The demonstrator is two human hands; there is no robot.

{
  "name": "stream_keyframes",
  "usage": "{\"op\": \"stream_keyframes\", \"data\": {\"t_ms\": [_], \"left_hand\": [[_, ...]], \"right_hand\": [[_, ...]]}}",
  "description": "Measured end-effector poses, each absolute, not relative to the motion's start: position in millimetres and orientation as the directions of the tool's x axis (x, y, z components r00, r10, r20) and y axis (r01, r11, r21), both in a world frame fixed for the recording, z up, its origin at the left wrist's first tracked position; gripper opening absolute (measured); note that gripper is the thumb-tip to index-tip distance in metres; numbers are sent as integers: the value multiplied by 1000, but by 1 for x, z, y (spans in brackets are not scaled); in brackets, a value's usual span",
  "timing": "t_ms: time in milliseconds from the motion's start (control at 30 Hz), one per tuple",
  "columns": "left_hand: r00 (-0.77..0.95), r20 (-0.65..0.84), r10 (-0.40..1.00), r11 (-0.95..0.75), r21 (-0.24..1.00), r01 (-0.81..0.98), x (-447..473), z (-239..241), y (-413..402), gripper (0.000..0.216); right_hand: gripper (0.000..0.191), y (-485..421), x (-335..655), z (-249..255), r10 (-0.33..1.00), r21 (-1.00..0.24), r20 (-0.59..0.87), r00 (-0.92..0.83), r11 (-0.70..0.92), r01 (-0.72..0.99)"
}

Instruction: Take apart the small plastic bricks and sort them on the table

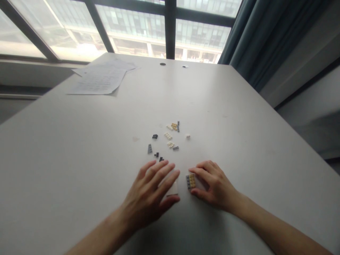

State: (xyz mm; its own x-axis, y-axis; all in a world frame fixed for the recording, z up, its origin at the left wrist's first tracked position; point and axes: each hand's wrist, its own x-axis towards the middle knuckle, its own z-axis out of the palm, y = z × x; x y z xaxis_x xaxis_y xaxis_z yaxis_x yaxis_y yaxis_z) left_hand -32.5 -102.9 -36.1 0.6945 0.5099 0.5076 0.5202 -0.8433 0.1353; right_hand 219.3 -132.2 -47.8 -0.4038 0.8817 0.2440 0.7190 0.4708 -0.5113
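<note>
Near the front edge of the bench [239, 141], both hands sit close together with a small gap between them. The left hand [150, 193] lies flat with its fingers spread, covering most of a pale plate [174, 189] whose right edge shows from under the fingertips. The flat press looks meant to pin the thin plate to the smooth surface so that it cannot slide. The right hand [214, 186] curls on its side and pinches a grey-and-tan piece [190, 181] between thumb and forefinger, studs up and resting on the bench just beside the pale plate. A fingertip grip probably suits a part this small.

Just beyond the fingers lie loose small bricks [168, 135], cream, tan, dark and grey, spread out singly rather than heaped, so each can likely be told apart and picked out easily. Well apart, at the far left corner by the window [132, 28], lie some printed sheets [101, 79]. A curtain [255, 35] hangs at the right.
</note>
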Motion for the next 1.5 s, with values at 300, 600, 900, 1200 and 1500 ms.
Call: {"op": "stream_keyframes", "data": {"t_ms": [300,600,900,1200,1500], "left_hand": [[385,680,624,-713,293,637,-58,-33,-81,22],[201,731,653,-622,365,693,-74,-13,-76,11],[183,630,754,-517,398,758,-132,-13,-97,9],[382,358,852,-510,405,759,-152,-34,-113,25],[519,274,809,-586,330,740,-135,-41,-100,47]], "right_hand": [[31,-129,214,-49,862,-510,251,-440,504,697],[26,-122,207,-35,855,-541,329,-402,519,662],[29,-92,83,-18,750,-429,259,-609,654,623],[33,-92,65,-28,782,-364,174,-598,616,699],[58,-107,133,-27,825,-493,184,-535,548,676]]}}
